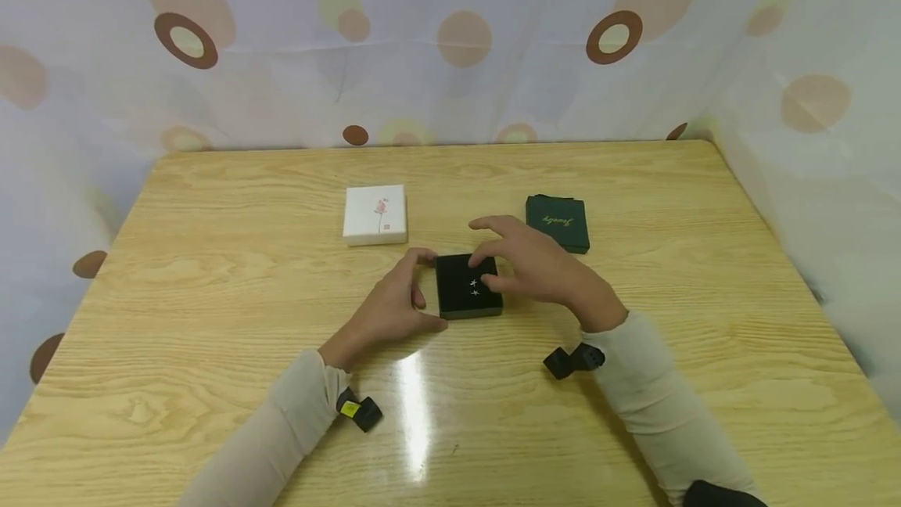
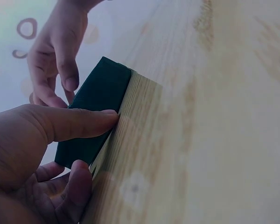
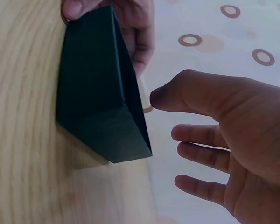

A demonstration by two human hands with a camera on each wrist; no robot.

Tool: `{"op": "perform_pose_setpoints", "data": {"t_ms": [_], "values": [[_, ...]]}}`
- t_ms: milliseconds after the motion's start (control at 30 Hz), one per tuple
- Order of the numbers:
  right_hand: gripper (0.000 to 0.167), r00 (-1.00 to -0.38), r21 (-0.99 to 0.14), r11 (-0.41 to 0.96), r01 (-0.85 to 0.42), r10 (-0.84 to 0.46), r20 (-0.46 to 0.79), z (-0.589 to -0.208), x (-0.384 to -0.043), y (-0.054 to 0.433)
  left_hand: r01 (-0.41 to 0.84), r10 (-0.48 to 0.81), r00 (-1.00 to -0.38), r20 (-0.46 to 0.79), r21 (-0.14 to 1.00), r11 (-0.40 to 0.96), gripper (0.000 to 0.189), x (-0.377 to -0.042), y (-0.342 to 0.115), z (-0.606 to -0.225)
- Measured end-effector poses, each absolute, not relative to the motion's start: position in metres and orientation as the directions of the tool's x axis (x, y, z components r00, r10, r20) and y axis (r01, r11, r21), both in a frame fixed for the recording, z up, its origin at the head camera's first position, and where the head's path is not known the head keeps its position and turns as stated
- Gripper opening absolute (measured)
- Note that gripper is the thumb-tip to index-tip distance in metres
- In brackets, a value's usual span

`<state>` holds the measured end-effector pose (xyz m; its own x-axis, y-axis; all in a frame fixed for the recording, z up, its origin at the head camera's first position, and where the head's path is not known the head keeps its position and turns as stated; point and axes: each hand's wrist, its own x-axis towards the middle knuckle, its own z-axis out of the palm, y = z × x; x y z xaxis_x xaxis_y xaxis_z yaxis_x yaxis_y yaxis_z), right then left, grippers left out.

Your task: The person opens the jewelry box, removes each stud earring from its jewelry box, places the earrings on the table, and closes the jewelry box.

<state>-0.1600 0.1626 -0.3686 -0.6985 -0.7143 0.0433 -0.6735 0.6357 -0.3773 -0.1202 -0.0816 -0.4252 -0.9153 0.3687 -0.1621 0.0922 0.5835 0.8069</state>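
A dark green jewelry box base (image 1: 454,300) with a black insert lies on the table. Two small silver star-shaped pieces (image 1: 475,288) sit on the insert. My left hand (image 1: 391,302) grips the base from the left, with the thumb along its near side and fingers toward the far corner. In the left wrist view that thumb (image 2: 84,122) presses on the green side wall. Above the right part of the box hovers my right hand (image 1: 538,262), its fingers spread and apart. Nothing shows between those fingers (image 3: 200,186) in the right wrist view.
A white box (image 1: 375,214) with a pink flower print stands at the back left. Behind my right hand lies a green lid (image 1: 563,217) with gold "Jewelry" lettering, partly hidden by that hand. A patterned cloth (image 1: 464,84) hangs behind the wooden table (image 1: 232,257).
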Motion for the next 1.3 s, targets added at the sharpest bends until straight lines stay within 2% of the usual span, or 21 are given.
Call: {"op": "perform_pose_setpoints", "data": {"t_ms": [500, 1300], "values": [[0.015, -0.68, -0.33, 0.643, -0.691, -0.733, -0.007, -0.384, -0.15, 0.158, 0.065, 0.366, -0.914, -0.177, 0.825, 0.561, 0.092, -0.113, -0.078, -0.43], [0.014, -0.713, -0.278, 0.687, -0.671, -0.701, -0.013, -0.377, -0.151, 0.151, 0.077, 0.355, -0.921, -0.162, 0.816, 0.572, 0.093, -0.117, -0.081, -0.423]]}}
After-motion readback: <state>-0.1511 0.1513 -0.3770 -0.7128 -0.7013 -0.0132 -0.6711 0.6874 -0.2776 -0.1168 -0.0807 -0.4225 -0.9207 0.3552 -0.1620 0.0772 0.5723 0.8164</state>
